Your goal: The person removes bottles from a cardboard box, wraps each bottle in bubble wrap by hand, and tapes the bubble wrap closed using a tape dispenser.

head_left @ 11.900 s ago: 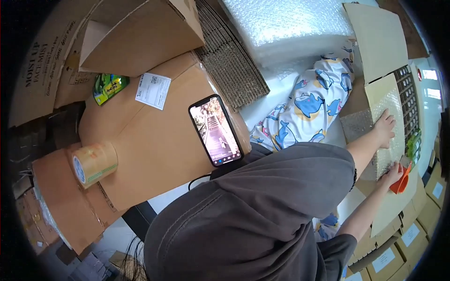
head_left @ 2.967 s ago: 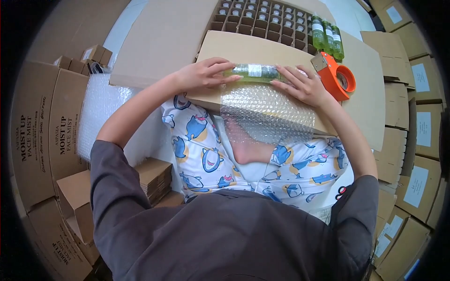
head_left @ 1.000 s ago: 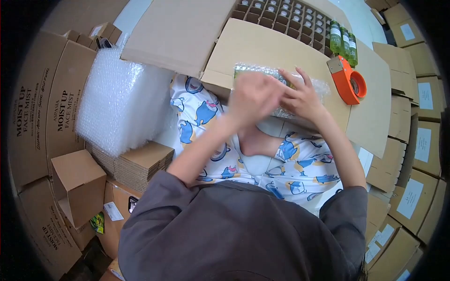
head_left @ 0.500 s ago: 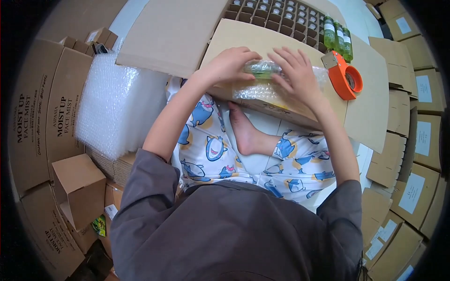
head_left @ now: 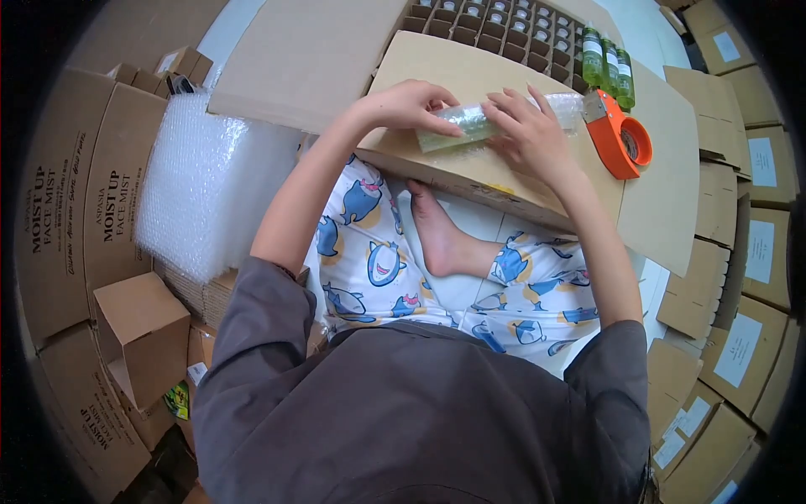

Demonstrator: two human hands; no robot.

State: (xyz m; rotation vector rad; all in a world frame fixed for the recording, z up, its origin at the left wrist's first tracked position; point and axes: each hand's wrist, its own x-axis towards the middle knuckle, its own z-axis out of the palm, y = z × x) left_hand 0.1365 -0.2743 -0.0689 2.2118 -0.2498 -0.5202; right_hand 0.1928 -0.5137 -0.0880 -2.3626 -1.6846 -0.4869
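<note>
A green bottle rolled in bubble wrap point(head_left: 466, 124) lies across the top of a cardboard box point(head_left: 403, 71) in front of me. My left hand point(head_left: 416, 107) grips its left end, the thumb along the near side and the fingers curled over the far side. On the right part of the roll rests my right hand point(head_left: 529, 130), its fingers bent over the wrap. The wrap's loose end sticks out to the right, close to an orange tape dispenser point(head_left: 617, 139). Palm and fingers hide part of the bottle.
Three green bottles point(head_left: 607, 67) stand behind the dispenser, beside a divided carton point(head_left: 495, 29) of capped bottles. A stack of bubble wrap sheets point(head_left: 197, 185) is at my left, with an open small box point(head_left: 143, 336) below. Cardboard boxes point(head_left: 743, 336) line the right side.
The bubble wrap that lay partly flat toward me is now rolled round the bottle. The roll has tilted, its left end nearer me, and my left hand has shifted along its end.
</note>
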